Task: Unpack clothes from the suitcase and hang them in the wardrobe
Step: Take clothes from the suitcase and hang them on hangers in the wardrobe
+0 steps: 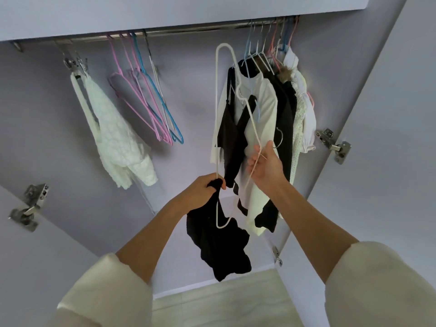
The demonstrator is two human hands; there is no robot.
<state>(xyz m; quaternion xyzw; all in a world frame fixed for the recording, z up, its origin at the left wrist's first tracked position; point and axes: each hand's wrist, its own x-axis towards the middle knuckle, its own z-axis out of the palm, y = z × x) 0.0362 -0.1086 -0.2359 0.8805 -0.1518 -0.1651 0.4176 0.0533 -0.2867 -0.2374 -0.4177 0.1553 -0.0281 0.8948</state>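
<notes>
I hold a black top [219, 246] bunched up in my left hand [204, 191]. It hangs down soft and crumpled. A thin white hanger [217, 109] goes up from that hand, and its hook end sits low against the black top. My right hand [265, 165] holds the hanger's other side. Behind is the open wardrobe [193, 90], with clothes hanging on its rail [188, 31].

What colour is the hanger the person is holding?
White. The hanger shows clearly in the head view, held by both hands.
</notes>
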